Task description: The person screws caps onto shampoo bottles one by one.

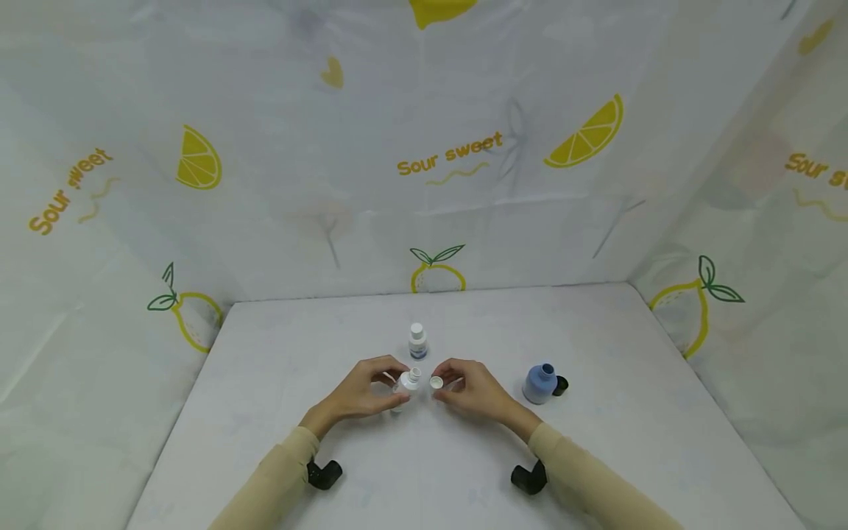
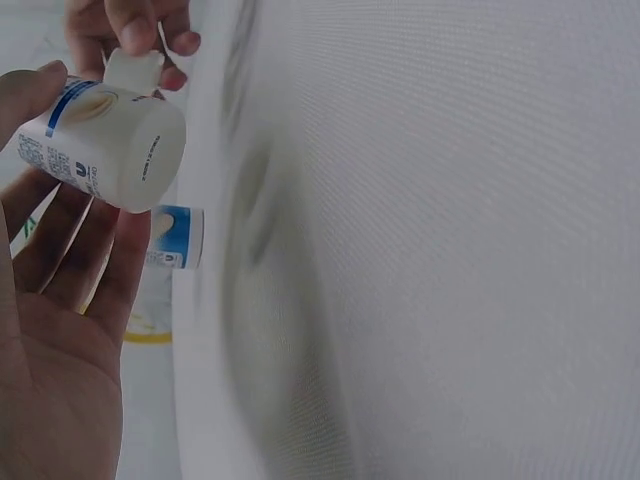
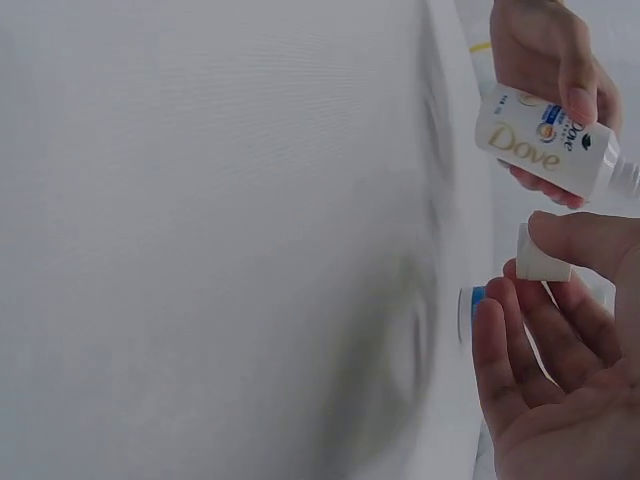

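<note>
One cap (image 1: 436, 383) is already off, pinched in the right hand (image 1: 473, 390) just right of the open bottle (image 1: 405, 384) that the left hand (image 1: 361, 391) grips mid-table; nothing poured yet.

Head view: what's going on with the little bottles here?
A person sits at a white table. The left hand grips a small white Dove bottle, tilted, its cap off. The right hand pinches the white cap beside the bottle's neck. A second white bottle stands capped behind them. A blue bottle stands open at right, a black cap beside it.
</note>
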The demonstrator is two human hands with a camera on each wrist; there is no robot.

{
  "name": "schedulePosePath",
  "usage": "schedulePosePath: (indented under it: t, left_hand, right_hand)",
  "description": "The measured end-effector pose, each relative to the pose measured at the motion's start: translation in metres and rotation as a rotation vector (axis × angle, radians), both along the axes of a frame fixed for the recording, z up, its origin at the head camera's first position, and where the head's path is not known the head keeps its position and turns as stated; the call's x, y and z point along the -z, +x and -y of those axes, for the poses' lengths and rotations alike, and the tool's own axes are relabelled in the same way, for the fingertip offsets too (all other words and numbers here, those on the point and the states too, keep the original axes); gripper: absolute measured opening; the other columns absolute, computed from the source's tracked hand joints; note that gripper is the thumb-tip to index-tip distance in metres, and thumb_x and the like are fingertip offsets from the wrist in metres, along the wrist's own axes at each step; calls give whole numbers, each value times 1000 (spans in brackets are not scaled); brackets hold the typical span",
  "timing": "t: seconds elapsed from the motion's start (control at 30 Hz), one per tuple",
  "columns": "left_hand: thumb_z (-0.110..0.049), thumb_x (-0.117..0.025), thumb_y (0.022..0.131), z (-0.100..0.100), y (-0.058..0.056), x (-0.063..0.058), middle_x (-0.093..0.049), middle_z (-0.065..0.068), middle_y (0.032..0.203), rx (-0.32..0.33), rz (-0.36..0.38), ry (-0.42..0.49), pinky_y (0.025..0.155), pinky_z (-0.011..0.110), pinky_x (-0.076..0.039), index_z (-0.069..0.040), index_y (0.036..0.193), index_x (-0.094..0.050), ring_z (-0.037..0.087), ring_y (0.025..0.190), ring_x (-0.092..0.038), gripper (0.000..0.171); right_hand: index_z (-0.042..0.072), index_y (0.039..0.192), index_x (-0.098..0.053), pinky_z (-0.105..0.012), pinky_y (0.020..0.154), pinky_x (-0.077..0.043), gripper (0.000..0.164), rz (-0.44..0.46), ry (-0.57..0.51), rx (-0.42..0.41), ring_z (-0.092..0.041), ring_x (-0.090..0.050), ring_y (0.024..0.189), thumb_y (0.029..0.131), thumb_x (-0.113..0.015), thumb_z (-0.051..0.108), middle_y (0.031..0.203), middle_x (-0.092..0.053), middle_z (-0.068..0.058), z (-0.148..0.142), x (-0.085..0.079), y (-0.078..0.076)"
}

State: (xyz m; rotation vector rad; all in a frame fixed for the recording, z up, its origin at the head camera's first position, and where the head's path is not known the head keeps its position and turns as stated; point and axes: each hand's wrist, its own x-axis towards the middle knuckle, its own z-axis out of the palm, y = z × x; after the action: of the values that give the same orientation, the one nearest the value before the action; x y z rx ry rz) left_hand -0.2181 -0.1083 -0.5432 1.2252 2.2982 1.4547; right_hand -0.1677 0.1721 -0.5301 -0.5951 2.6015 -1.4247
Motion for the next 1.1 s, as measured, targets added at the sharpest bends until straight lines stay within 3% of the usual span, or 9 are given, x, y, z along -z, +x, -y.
schedulePosePath:
  t: [0.3,0.63,0.9,1.1]
  left_hand:
    - [-18,-86,93,-3,-1,-4,-78,5,114,3,-7,-2,88,28,-66,-14,122,-76,4,101,-69,31]
    - [-16,-86,93,-3,-3,-4,-78,5,112,11,-39,7,86,30,-66,-13,121,-76,4,100,-69,30]
    - [-17,-86,93,-2,-3,-5,-78,4,114,4,-37,-7,87,29,-66,-13,123,-76,5,100,-69,32]
    - [-16,-86,93,-1,-3,-8,-78,5,113,4,-44,-5,87,30,-66,-13,123,-76,5,101,-69,32]
  right_hand:
    - [6,119,-75,-34,85,-67,26,-91,-40,-33,-25,-77,103,96,-83,12,115,-80,-10,3,-19,-4]
    - [6,121,-75,-38,86,-68,28,-112,-25,-54,-24,-75,104,95,-83,11,118,-79,-10,4,-31,-3]
    - [7,122,-74,-31,87,-67,30,-111,-37,-28,-19,-73,105,94,-85,11,119,-79,-10,5,-31,-5]
    - [1,123,-74,-31,91,-67,31,-78,-117,-8,-21,-74,107,95,-84,10,120,-78,-16,5,-33,-7]
